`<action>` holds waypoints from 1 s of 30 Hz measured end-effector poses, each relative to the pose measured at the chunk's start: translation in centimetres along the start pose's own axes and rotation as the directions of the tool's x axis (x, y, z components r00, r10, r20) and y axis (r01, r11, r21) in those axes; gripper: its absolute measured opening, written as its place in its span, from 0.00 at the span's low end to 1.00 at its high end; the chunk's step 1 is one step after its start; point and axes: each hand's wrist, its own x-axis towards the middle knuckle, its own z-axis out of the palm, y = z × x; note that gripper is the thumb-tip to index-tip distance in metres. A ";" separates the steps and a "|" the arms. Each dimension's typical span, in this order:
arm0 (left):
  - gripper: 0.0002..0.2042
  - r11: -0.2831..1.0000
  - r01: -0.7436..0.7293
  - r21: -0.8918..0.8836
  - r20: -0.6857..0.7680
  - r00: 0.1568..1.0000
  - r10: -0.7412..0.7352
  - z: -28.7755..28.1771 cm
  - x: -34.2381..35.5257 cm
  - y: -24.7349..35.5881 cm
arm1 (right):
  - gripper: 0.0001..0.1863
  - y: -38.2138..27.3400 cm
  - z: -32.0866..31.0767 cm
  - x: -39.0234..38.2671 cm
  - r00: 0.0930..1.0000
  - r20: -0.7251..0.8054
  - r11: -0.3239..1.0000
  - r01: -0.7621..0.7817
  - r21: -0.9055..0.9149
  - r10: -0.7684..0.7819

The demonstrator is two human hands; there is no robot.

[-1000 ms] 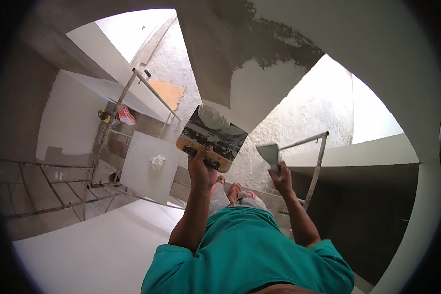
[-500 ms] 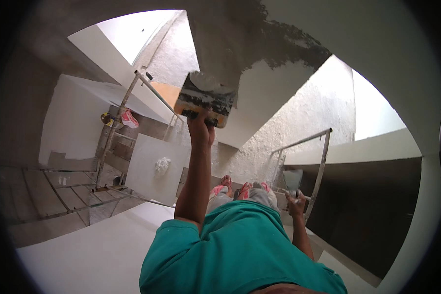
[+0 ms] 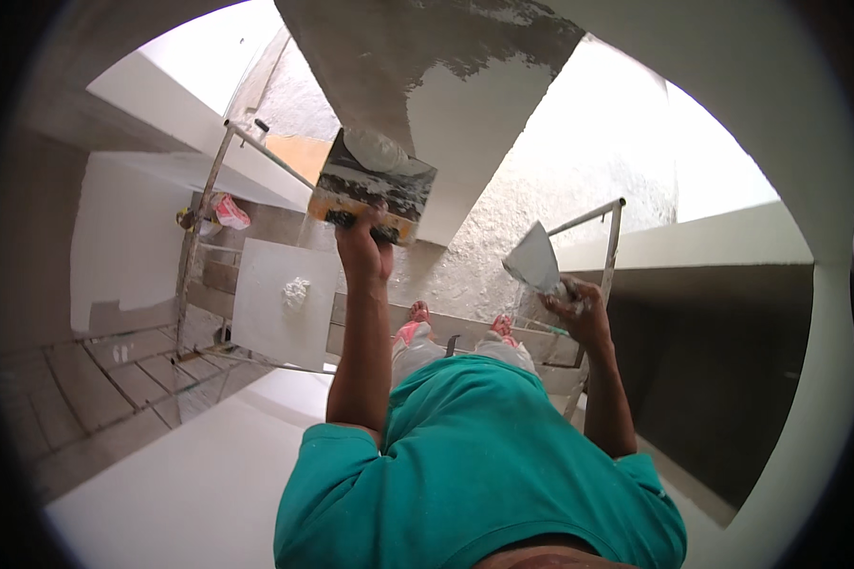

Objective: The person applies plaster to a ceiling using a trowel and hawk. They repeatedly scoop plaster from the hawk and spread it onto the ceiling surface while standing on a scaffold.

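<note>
My left hand (image 3: 366,248) is closed around the black-and-orange grip of a wide plastering trowel (image 3: 370,182). A smooth mound of white putty (image 3: 377,150) lies along the far part of its blade. My right hand (image 3: 584,311) holds a putty knife (image 3: 535,260) by its handle, with the pale, smeared blade pointing up and to the left. The two tools are apart. Beyond them is a white surface with a grey, ragged-edged patch of filler (image 3: 380,66).
A white board (image 3: 261,327) bearing a lump of putty (image 3: 295,292) lies to the left. Scaffold tubes stand at the left (image 3: 205,218) and right (image 3: 613,245). My feet (image 3: 419,313) are on wooden planks (image 3: 365,332). A red-and-white bag (image 3: 230,212) sits at the left.
My right hand has risen from low beside my body, bringing the putty knife up toward the trowel. My left hand and the trowel appear slightly farther left as the view has shifted.
</note>
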 end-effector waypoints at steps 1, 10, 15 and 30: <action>0.26 0.998 -0.064 0.013 -0.006 0.998 0.064 0.3 1.1 -0.2 | 0.15 0.5 -0.9 -0.6 1.000 0.026 1.000 0.006 -0.015 -0.006; 0.20 0.758 -0.523 0.391 0.029 0.830 0.557 4.7 17.3 6.8 | 0.09 5.5 -6.1 -7.1 0.967 -0.051 0.956 -0.254 -0.147 0.249; 0.13 0.511 -0.487 0.708 0.040 0.750 0.660 8.3 19.3 8.5 | 0.08 5.0 -7.3 -8.4 0.908 -0.150 0.917 -0.398 -0.020 0.391; 0.08 0.105 -0.673 0.732 0.320 0.476 0.819 11.6 20.4 4.4 | 0.07 5.7 -9.8 -8.0 0.907 -0.097 0.910 -0.414 -0.011 0.411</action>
